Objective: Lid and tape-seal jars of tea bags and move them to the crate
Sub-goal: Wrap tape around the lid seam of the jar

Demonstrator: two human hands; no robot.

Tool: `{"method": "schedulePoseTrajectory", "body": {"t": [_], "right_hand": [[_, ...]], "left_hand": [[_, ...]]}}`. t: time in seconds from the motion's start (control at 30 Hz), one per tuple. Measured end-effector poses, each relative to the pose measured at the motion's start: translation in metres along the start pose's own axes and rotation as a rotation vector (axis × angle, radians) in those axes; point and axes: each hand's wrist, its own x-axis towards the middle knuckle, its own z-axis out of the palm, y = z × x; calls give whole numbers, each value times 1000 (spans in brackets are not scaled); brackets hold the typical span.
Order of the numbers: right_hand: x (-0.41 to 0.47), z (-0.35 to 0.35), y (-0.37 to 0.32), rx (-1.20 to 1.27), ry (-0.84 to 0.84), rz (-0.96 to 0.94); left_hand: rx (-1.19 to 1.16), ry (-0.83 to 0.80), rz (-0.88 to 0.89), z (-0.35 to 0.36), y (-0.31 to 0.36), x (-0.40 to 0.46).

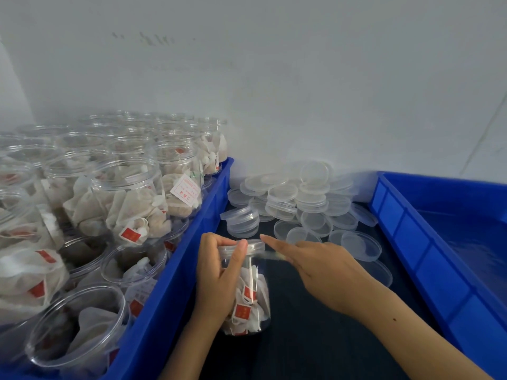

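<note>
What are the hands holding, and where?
The left hand grips the jar near its lid. The right hand pinches clear tape.

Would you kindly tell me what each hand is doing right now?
Left hand: grips the lidded jar near its lid.
Right hand: pinches a strip of clear tape against the jar's rim.

Soft, even, cool-toned light is filling the scene, bright enough but flat, and no hard shadows are falling. The white wall (pixel 301 78) is looking hazy and washed out. Pale glare is lying on the clear jars (pixel 109 193) in the left crate (pixel 175 283) and on the floor of the right crate (pixel 444 242). The wide lens is bending crate edges toward the corners. Far jars and heaped lids (pixel 296 198) are blurring softly.
</note>
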Motion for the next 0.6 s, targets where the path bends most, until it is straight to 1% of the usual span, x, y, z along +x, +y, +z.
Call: {"method": "schedulePoseTrajectory", "body": {"t": [0.1,0.17,0.23,0.33,0.43,0.6], "right_hand": [[7,1,2,-44,29,-24],[8,1,4,-45,14,-28],[5,1,6,6,-13,-23],[-7,-1,12,101,-20,-15],[-22,-9,20,110,23,-2],[-35,-22,19,21,-1,26]], "left_hand": [[-39,-11,3,-1,-1,-1],[-60,-27,26,-1,-3,0],[-113,-53,48,2,-4,0],[-253,-104,25,14,-6,-3],[-360,-173,1,25,-7,0],[-488,-329,-34,35,-9,10]]}}
